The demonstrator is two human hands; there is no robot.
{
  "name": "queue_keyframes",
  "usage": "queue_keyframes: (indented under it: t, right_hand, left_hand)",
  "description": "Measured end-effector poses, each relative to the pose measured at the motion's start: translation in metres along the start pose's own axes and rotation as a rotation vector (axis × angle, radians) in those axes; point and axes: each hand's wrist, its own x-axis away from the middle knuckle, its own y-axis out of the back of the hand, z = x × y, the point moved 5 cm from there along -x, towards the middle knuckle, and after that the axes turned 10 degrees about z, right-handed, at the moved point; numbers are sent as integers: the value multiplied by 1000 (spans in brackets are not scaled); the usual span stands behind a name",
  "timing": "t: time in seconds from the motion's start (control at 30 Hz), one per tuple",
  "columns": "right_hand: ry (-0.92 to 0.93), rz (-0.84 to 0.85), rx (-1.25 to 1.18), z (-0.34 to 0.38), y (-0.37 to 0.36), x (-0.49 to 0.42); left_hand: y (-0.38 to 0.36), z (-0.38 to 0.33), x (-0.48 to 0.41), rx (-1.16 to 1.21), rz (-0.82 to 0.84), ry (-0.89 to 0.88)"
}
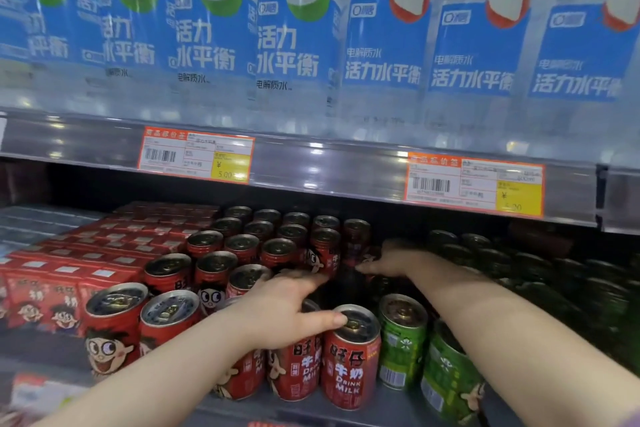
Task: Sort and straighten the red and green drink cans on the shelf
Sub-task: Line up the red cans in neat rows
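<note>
Red drink cans [242, 246] stand in rows at the middle of the lower shelf. Green cans [401, 340] stand to their right, with more rows in the dark behind. My left hand [287, 312] rests flat on the tops of the front red cans, its thumb on the lid of the front red can [349, 367]. My right hand [391, 260] reaches deep between the red and green rows. It holds a red can at the back [356, 236], thumb across the can's front and fingers hidden behind.
Red drink cartons [69, 288] fill the left of the shelf. Close overhead runs the upper shelf rail [311, 163] with price tags, and large water bottles [298, 45] stand on it. A tilted green can [450, 378] sits at the front right.
</note>
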Motion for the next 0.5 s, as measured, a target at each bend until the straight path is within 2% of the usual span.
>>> queue_keyframes:
  t: [0.13, 0.33, 0.5]
  right_hand:
    - [-30, 13, 86, -3, -10, -26]
    - [143, 112, 112, 9, -17, -21]
    - [179, 120, 44, 11, -11, 1]
  left_hand:
    - [2, 0, 1, 4, -7, 11]
    - [2, 0, 1, -7, -18, 17]
    - [2, 2, 1, 51, -51, 1]
